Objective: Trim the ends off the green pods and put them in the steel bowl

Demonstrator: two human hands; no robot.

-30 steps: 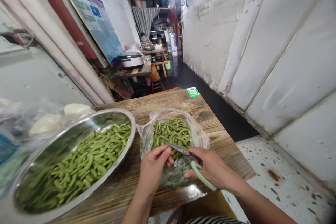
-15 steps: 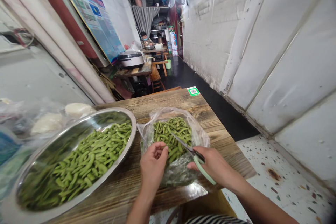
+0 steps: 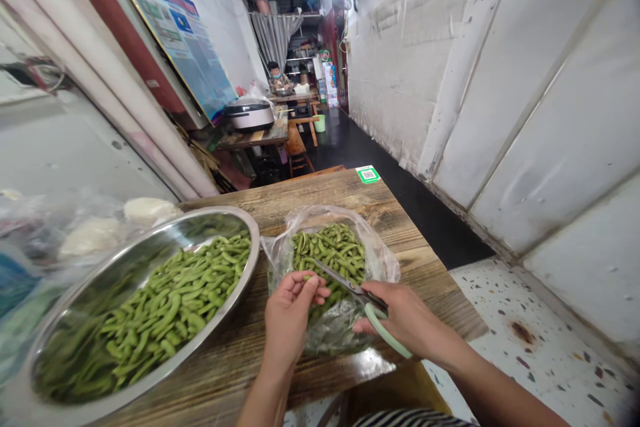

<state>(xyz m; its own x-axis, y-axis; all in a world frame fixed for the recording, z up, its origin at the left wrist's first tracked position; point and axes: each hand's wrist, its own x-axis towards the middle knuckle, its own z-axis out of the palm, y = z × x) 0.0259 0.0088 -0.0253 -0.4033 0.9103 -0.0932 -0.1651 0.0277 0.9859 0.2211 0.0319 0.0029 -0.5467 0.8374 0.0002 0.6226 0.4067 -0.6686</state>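
Note:
My left hand [image 3: 295, 303] is closed in a pinch, with a bit of green edamame pod [image 3: 307, 277] showing between thumb and fingers; most of the pod is hidden. In my right hand [image 3: 403, 317] are scissors [image 3: 383, 328] with pale green handles. Their blades point up and left, tips close to my left fingers. Below both hands lies a clear plastic bag [image 3: 383, 257], rolled open around a heap of edamame pods [image 3: 335, 247]. On the left, a wide steel basin [image 3: 254, 240] holds many more pods [image 3: 170, 307].
The wooden table [image 3: 420, 233] carries a green QR code sticker [image 3: 369, 175] at its far edge. Plastic bags with pale contents [image 3: 90, 237] crowd the basin's far left side. Farther back, a masked person [image 3: 278, 78] sits beyond a table with a rice cooker [image 3: 249, 115].
My left fingers have closed in a pinch with a bit of green pod showing. The scissors have shifted slightly left, bringing their tips nearer to that hand.

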